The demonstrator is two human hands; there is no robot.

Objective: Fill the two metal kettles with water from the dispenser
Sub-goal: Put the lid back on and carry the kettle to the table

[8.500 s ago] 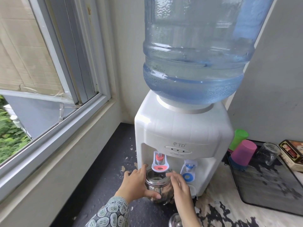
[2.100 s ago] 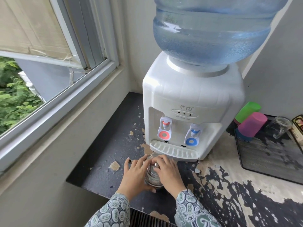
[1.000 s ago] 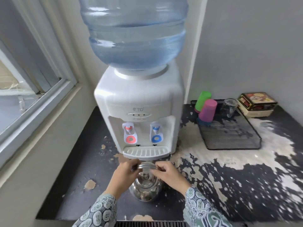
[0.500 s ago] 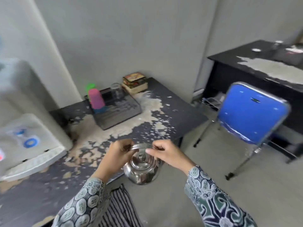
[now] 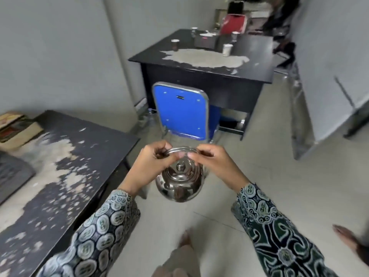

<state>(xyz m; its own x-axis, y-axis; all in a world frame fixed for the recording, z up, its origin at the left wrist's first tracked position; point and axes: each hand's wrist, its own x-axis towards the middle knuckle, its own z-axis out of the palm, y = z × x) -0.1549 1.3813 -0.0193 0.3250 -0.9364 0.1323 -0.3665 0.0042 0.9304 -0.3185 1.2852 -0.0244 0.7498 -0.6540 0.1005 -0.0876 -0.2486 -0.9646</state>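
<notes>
Now carried at waist height over the floor (image 5: 279, 176), just off the corner of the near table (image 5: 60, 156): one metal kettle (image 5: 179, 182), lid (image 5: 180, 170) seated, round polished body hanging upright beneath its wire bail handle (image 5: 181, 149). Left hand (image 5: 151, 164) curled round the left end of that bail, right hand (image 5: 211, 160) pinching the right end, thumb tips nearly meeting over the lid knob. No dispenser in view, and no second kettle.

Likely heavy for its size if full, with the lid shut and the water level hidden, so hard to say for certain. Rigid steel, smooth and mirror-slick on the belly, so poor purchase there; thin bail free to pivot, so prone to swing and slop with any jerk. Best held where held now, at the bail, or with one palm under the base for steadiness. Lid only resting, liable to slip off under a strong tilt.

Room ahead fairly open: pale floor straight on, blue chair (image 5: 180, 110) directly beyond the kettle and pushed up against a far table (image 5: 209, 60) bearing cups and clutter. Sharp corner of the near table close on the left, near the left forearm; grey panel on the right well apart. Clear lane down the middle, narrowing at the chair.
</notes>
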